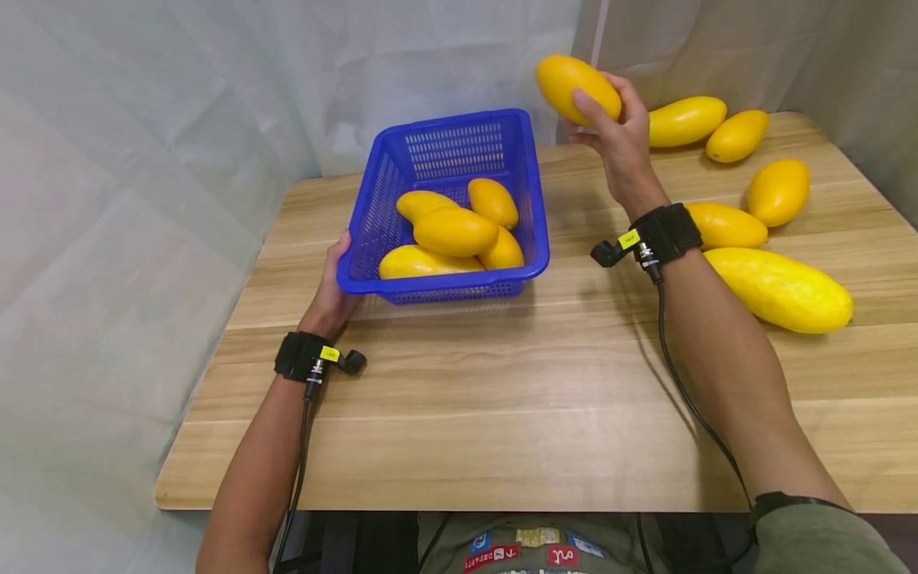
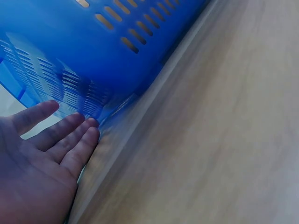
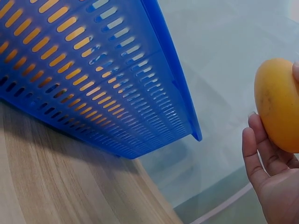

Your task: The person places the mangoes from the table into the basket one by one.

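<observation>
Nearest the lens, bare forearms with black wrist straps over a pale wood-grain table (image 1: 459, 414). Far left: left hand (image 1: 331, 288) flat against the near-left corner of the blue slotted plastic basket (image 1: 527, 199), fingers (image 2: 70, 135) straight and relaxed, touching the wall, curled round nothing. Bracing only, so a sideways knock could slide the basket along the smooth top. Inside, five smooth yellow oval mangoes (image 1: 455, 231) heaped toward the near end, one riding on top of the others; extra weight dropped there could send that one rolling against the rim. Moving right: right hand (image 1: 622, 139) raised just beyond the basket's far-right corner, fingers and thumb wrapped partway round a yellow oval mango (image 1: 574, 86), well clear of the table and not yet over the basket. Hold looks shallow from the wrist view, fingertips (image 3: 252, 154) cupping one end (image 3: 278, 105); glossy skin, so a slip out sideways seems possible, with a fall onto the wood or the basket's edge. Further right: five more yellow mangoes loose on the table, the large elongated one (image 1: 782, 288) close beside the right forearm, where a careless elbow might nudge it toward the edge.
</observation>
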